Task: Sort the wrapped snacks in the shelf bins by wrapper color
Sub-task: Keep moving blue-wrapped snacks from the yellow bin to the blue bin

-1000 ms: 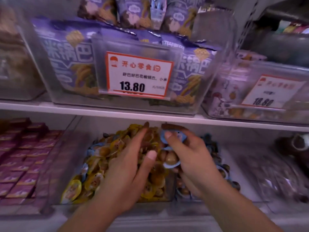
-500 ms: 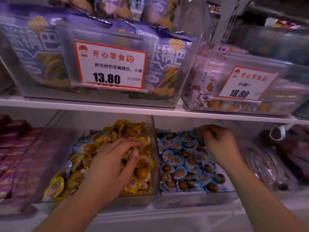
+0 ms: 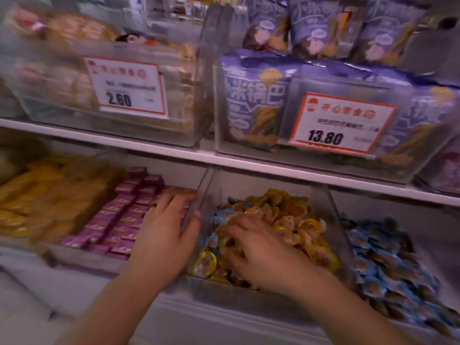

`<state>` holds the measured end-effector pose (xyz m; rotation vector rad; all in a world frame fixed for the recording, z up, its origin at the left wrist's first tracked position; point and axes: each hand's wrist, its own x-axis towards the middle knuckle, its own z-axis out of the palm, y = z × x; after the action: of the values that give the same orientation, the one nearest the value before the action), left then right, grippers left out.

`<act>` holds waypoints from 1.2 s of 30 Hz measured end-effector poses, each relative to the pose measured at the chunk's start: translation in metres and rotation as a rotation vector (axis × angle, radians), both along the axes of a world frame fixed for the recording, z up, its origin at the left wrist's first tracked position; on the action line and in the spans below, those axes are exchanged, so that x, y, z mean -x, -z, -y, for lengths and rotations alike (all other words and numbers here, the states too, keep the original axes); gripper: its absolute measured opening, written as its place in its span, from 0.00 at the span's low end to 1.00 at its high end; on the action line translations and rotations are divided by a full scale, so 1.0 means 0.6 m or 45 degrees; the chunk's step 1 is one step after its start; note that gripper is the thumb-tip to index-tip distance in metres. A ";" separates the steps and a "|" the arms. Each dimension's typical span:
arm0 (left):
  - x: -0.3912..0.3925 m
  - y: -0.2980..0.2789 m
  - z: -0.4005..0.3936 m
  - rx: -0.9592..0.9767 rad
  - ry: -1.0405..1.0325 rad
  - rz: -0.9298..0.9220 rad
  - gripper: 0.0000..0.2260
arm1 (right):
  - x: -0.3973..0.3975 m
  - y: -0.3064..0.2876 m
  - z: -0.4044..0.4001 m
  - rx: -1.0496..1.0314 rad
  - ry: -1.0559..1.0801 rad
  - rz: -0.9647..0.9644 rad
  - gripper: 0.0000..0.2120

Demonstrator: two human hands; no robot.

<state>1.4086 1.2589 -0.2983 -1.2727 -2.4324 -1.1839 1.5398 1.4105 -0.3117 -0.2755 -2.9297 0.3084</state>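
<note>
Presently right hand (image 3: pixel 258 255) fingers spread on yellow-wrapped snacks (image 3: pixel 293 220) (jumbled, no common axis); left hand (image 3: pixel 164 235) flat on bin divider (image 3: pixel 199 202).

Above me a white shelf board (image 3: pixel 174 151) runs across the view. On it at the left stands a clear bin (image 3: pixel 62 115) of tan packets, too blurred to read, with a price card (image 3: pixel 127 87) on its front marked 2.60. Just beside it on the right is another clear bin (image 3: pixel 249 155) holding large purple bags (image 3: pixel 251 103), and its card (image 3: pixel 341 122) reads 13.80. More purple bags (image 3: pixel 321 26) stand upright behind, higher up. At the far right edge I see a pale pink pack (image 3: pixel 445 170), blurred.
</note>
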 end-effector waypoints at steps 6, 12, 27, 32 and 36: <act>0.023 0.014 0.006 -0.022 0.039 0.127 0.18 | 0.142 0.009 -0.065 0.103 0.267 0.308 0.26; 0.031 0.019 0.000 -0.031 0.042 0.154 0.16 | 0.225 0.016 -0.105 -0.040 0.214 0.742 0.34; 0.030 0.019 0.004 -0.048 0.088 0.151 0.18 | 0.201 0.049 -0.125 -0.087 0.350 0.321 0.16; 0.029 0.018 0.000 -0.044 0.088 0.155 0.19 | 0.203 0.044 -0.124 -0.107 0.292 0.520 0.24; 0.030 0.021 -0.003 -0.049 0.086 0.158 0.19 | 0.208 0.048 -0.114 -0.060 0.251 0.493 0.18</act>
<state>1.3906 1.2610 -0.3107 -1.3171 -2.4566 -1.3592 1.4149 1.4788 -0.3406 -0.6821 -3.2426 0.1720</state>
